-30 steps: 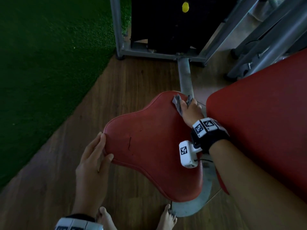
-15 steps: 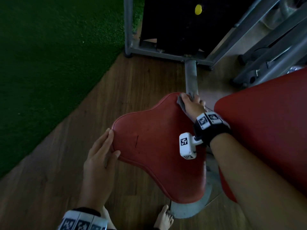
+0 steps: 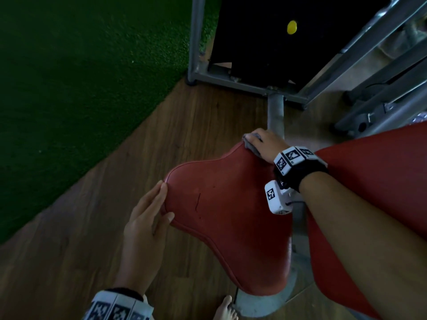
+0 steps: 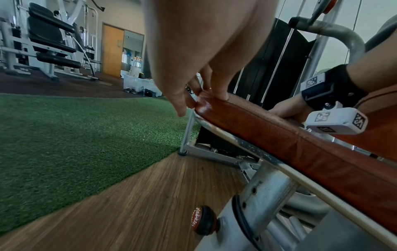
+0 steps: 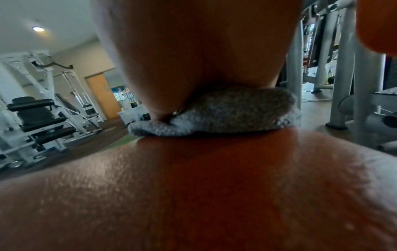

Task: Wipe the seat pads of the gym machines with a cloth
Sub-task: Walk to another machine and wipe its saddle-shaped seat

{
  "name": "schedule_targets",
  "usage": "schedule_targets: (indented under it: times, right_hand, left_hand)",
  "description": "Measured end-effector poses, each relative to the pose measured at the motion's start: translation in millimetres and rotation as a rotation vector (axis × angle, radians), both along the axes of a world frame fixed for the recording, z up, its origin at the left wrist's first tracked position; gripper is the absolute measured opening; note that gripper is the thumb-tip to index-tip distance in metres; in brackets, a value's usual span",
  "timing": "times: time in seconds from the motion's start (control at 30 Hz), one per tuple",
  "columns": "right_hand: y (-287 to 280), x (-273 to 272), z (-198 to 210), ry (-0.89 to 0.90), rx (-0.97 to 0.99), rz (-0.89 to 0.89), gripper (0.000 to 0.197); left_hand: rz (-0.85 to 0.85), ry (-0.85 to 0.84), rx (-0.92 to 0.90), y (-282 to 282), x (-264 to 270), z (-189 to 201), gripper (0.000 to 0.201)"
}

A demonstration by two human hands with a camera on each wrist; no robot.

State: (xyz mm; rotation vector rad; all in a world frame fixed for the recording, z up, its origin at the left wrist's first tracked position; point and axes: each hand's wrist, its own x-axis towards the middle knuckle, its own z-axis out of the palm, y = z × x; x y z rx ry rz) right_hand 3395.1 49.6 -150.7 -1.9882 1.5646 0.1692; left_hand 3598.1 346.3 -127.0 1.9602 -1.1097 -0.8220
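- Head view: red, lobed seat pad fills centre, a thin dark scratch on its grained vinyl.
- Right hand clutches a grey cloth at the pad's 12 o'clock tip.
- Left hand, fingers straight, rests against its 9 o'clock edge.

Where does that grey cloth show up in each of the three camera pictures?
Head: the grey cloth is right of centre, under the right hand at the far tip of the red seat pad.
Left wrist: not visible; the right hand hides it.
Right wrist: the cloth fills the centre, pressed on the pad.
Shared landmark: the red seat pad.
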Motion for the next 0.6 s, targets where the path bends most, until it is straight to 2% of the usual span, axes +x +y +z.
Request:
schedule_targets:
  times: [0.1,0.23,0.5,0.6]
  right_hand:
    - [-0.4,10.2,-1.9,0.076,-0.026,0.062,0.043]
    - [6.2,10.5,-7.2,0.042,-0.041,0.218,0.054]
    - [-13.7,5.1,2.4,0.051,0.029,0.136,0.035]
    - [-1.1,17.8,3.8,0.094,0.038,0.238,0.032]
  left_hand:
    - [0.008,0.003,-0.012,-0.3,-0.7,-1.7,0.064]
    - [0.02,0.005,-0.021,1.1,-1.0,-4.4,0.063]
    - [0.001,-0.009,-0.033,0.8,2.6,-3.8,0.062]
    - [-0.003,-0.007,-0.038,0.7,2.2,-3.9,0.061]
